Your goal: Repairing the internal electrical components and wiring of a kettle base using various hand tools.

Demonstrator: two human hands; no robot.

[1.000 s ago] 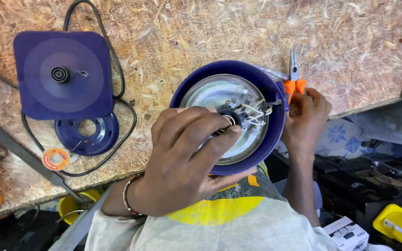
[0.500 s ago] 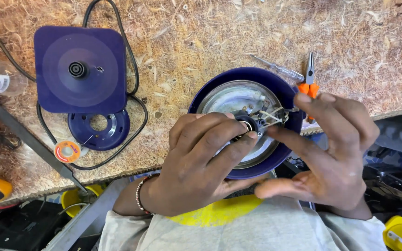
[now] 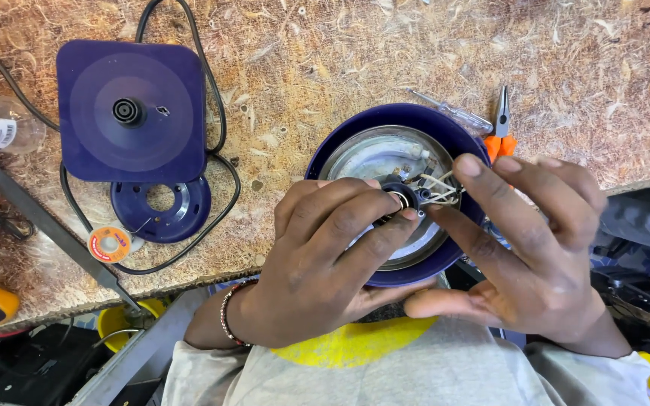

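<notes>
Chipboard tabletop (image 3: 325,60) fills the head view. At its near edge your left hand (image 3: 317,263) pinches the black connector (image 3: 402,197) at the middle of the upturned blue kettle's (image 3: 355,139) underside. Your right hand (image 3: 528,256), fingers (image 3: 483,195) spread wide and holding nothing, touches the pale wires (image 3: 439,180) just right of it. Pliers (image 3: 501,124) lie beyond; bare board far.

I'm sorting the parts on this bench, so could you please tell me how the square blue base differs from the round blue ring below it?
The square blue base is larger and solid with a central black connector; the round blue ring is smaller with an open centre hole. A black cord curves round both. Both are dark blue, flat and untouched.
</notes>
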